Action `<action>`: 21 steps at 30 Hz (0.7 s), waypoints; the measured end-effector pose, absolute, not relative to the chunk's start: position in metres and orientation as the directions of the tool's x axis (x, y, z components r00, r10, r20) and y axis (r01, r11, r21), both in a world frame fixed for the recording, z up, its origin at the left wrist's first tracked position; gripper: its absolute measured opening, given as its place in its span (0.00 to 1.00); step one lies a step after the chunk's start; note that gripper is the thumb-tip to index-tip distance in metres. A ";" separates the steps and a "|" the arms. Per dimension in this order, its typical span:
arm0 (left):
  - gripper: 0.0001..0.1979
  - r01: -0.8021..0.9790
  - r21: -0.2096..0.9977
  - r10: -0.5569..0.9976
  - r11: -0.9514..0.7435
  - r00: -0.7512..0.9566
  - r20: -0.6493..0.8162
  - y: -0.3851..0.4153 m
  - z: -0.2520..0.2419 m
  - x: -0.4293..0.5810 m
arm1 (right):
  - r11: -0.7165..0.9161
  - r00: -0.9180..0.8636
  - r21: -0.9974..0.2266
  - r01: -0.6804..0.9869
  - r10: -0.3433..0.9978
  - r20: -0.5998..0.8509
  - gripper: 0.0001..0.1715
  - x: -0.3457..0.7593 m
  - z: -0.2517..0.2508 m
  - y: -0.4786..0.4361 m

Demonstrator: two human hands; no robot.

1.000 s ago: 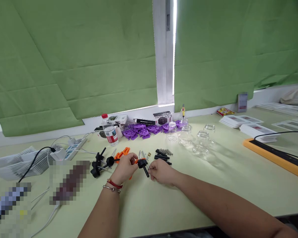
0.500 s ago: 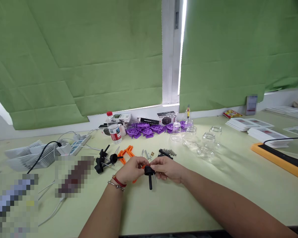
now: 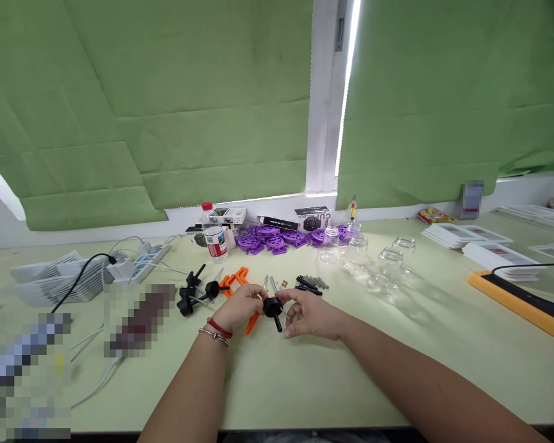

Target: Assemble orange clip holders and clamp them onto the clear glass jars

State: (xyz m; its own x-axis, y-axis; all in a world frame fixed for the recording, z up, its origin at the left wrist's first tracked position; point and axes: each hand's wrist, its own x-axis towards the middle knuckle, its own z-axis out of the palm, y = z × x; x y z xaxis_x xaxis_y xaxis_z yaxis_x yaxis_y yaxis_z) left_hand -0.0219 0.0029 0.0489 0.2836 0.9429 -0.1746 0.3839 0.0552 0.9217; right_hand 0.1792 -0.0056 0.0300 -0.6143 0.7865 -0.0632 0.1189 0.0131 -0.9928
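My left hand (image 3: 240,306) pinches the left side of a black round part (image 3: 272,306) whose black handle points down toward me. On its right side, my right hand (image 3: 307,315) holds the same part, with a finger at its top edge and the thumb low by a thin metal rod (image 3: 284,312). An orange piece (image 3: 252,323) shows beneath my left hand; whether it touches the black part I cannot tell. More orange pieces (image 3: 240,275) lie just behind. Left of my hands sit several black handled parts (image 3: 192,294) with metal rods.
Behind my hands lie springs (image 3: 317,282), black rods (image 3: 308,285) and purple parts (image 3: 276,244). A bottle (image 3: 215,239) stands back left, with white racks (image 3: 60,286) farther left. Glass jars (image 3: 390,263) and an orange-edged bar (image 3: 517,307) are on the right.
The black part has tilted, its handle now pointing down and slightly right. My right thumb has moved down and away from the part's top. The whole view has shifted slightly.
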 end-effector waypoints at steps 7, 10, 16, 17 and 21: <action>0.09 0.207 0.975 0.818 0.082 0.545 -0.185 -0.003 0.051 -0.019 | -0.095 -0.638 -0.995 0.027 0.765 -0.090 0.42 0.178 0.023 -0.004; 0.10 0.140 0.984 0.752 0.114 0.635 -0.177 -0.003 0.049 -0.024 | -0.116 -0.754 -0.993 -0.032 0.654 -0.052 0.32 0.183 0.027 -0.004; 0.12 0.141 0.963 0.668 0.229 0.697 -0.261 -0.002 0.048 -0.031 | -0.143 -0.749 -0.989 -0.036 0.659 -0.068 0.23 0.182 0.023 -0.004; 0.12 0.147 0.956 0.641 0.252 0.715 -0.279 -0.002 0.047 -0.032 | -0.150 -0.748 -0.988 -0.024 0.658 -0.082 0.23 0.182 0.022 -0.004; 0.17 0.148 0.946 0.572 0.288 0.766 -0.294 -0.002 0.044 -0.032 | -0.149 -0.755 -0.989 -0.006 0.648 -0.093 0.21 0.181 0.019 -0.004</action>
State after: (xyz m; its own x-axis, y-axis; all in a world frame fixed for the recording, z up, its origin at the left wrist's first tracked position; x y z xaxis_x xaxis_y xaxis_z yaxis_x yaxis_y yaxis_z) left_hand -0.0318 -0.0021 0.0442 0.7659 0.5717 -0.2943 0.1483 0.2884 0.9460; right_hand 0.1809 -0.0039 0.0190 -0.7555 0.6485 -0.0933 -0.0057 -0.1489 -0.9888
